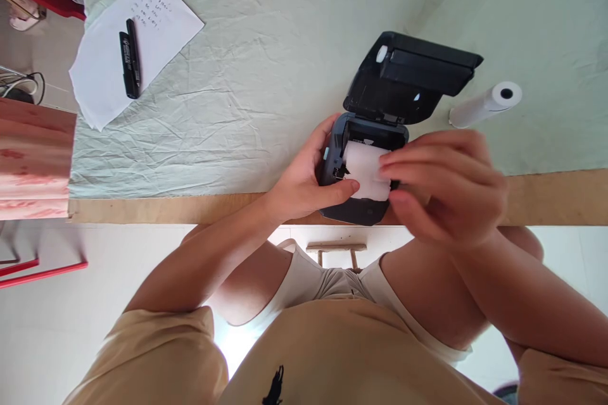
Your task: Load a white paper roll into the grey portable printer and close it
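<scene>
A small black portable printer (354, 210) sits at the table's front edge with its lid (408, 76) flipped up and back. Inside its bay lies a white paper roll (368, 168). My left hand (311, 177) grips the printer's left side, its thumb reaching over the bay onto the paper. Closed at the right edge of the roll is my right hand (451, 183), with fingertips on the paper and the thumb near its lower right corner. Part of the printer's right side is hidden behind this hand.
A second white paper roll (479, 105) stands right of the lid. At the left, black pens (130, 60) lie on written paper sheets (166, 31). A pale green cloth (247, 76) covers the table back from its bare wooden front edge (190, 207).
</scene>
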Demonstrator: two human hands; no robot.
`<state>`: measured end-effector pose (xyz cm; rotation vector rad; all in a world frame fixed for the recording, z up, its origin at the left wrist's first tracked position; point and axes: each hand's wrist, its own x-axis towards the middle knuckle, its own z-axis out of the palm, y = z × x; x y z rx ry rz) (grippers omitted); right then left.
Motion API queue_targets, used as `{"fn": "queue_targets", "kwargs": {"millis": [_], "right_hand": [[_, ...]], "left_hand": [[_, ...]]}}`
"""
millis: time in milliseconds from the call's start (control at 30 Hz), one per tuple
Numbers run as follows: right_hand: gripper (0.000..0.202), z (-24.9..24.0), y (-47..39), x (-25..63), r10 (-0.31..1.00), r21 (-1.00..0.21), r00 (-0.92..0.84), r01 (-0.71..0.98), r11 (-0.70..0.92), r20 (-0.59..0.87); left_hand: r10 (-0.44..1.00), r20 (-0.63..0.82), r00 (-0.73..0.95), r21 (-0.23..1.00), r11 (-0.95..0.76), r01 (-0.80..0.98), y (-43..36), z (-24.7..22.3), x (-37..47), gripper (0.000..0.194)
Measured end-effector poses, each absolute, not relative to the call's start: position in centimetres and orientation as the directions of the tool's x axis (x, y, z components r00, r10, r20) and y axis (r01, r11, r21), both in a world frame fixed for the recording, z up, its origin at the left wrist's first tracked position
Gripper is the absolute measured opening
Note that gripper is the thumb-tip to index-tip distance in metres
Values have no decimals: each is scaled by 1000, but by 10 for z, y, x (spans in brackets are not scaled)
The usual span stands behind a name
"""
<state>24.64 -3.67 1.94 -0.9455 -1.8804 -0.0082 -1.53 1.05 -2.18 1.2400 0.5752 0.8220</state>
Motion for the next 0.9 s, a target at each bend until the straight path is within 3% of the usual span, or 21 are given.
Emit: {"fn": "queue_targets", "kwargs": {"millis": [67,133,300,433,533,633,767,900], "right_hand": [[16,17,-33,251,617,-450,-74,617,645,783],[38,15,-30,257,642,-503,2,623,599,767],[77,10,-32,266,834,-666,-68,568,483,547],[68,6,-29,265,804,-671,-91,500,547,588],[57,5,-25,264,750,-616,-98,507,603,654],[60,4,-22,264,696,-548,-145,512,661,703],[65,4,-22,266,625,-448,-274,498,743,731],[60,1,-26,270,676,-511,-282,479,714,680]], "left_hand": [[813,16,582,965,140,-222,9,-15,-13,114],[822,-15,569,965,160,-206,8,-10,-12,115],[830,-53,555,969,177,-172,6,0,-10,113],[836,-57,547,971,174,-166,6,2,-9,106],[832,-49,552,968,176,-179,8,-2,-8,100],[833,-29,552,964,170,-206,10,-7,-8,99],[819,-18,574,965,166,-205,12,-13,-12,112],[807,-12,591,959,177,-222,11,-17,-15,125]]}}
